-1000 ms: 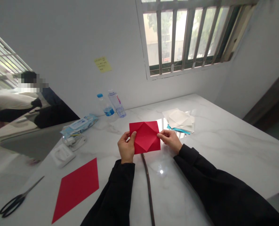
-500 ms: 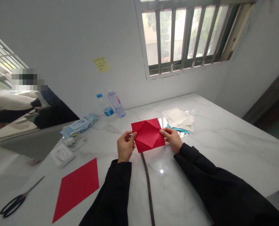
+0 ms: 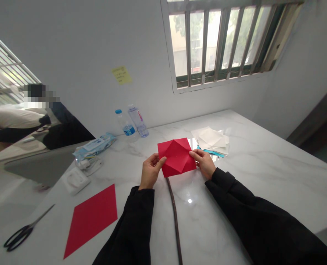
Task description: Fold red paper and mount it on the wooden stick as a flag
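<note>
A partly folded red paper [image 3: 176, 156] is held up just above the white marble table [image 3: 262, 173]. My left hand [image 3: 150, 172] pinches its left edge between thumb and fingers. My right hand [image 3: 204, 162] pinches its right edge the same way. The paper shows diagonal creases and a folded-in top corner. Both arms wear black sleeves.
A flat red sheet [image 3: 93, 216] lies at the near left, black scissors [image 3: 21, 233] further left. A thin dark stick [image 3: 174, 217] runs toward me below the paper. White and blue papers [image 3: 212, 139] are stacked behind my right hand. Two water bottles [image 3: 131, 123], a wipes packet [image 3: 95, 145] and a white box [image 3: 75, 179] stand left. A person sits at far left.
Both hands have shifted the red paper a little to the right and tilted it slightly. The grip on each edge stays the same.
</note>
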The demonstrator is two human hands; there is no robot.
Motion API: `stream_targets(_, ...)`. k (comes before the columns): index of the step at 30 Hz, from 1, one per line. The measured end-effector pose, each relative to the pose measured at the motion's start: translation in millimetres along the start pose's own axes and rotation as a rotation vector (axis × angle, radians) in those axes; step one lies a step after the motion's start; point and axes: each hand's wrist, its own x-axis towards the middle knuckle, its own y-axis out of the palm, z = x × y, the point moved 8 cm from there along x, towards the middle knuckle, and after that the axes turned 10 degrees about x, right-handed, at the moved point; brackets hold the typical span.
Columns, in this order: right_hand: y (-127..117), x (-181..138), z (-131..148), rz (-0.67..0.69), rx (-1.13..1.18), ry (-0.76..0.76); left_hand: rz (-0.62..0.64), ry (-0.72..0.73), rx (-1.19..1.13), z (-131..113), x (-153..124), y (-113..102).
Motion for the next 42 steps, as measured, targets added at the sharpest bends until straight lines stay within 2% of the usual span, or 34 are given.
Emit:
stream_targets(7, 0.4, 0.4, 2.4, -0.011, -0.041, -0.027, 0.004, -0.011, -0.037, 2.4, 0.4, 0.7)
stream_targets(20, -1.3, 3.0, 2.8, -0.001, -0.06, -0.063, 0.011, 0.085, -0.008, -3.9, 0.1, 0.0)
stream_targets(24, -6.7, 6.9, 2.2, -0.012, -0.062, -0.063, -0.055, 0.08, 0.049, -3.9, 1.0, -6.5)
stream_targets(27, -16.7, 11.9, 12.9, -0.073, -0.063, -0.118, -0.093, 0.071, 0.073, -3.2, 2.0, -10.7)
stream_targets(33, -39.2, 23.6, 59.9, -0.184, -0.074, -0.311, -0.081, 0.062, 0.078, -2.4, 2.9, -7.5)
stream_targets(37, -67.8, 31.2, 86.4, -0.293, -0.034, -0.394, -0.069, 0.076, 0.089, -3.0, 3.0, -3.3)
stream_targets(42, -106.3, 38.3, 85.2, -0.43, 0.033, -0.365, -0.085, 0.082, 0.101, -1.3, 3.5, -4.6)
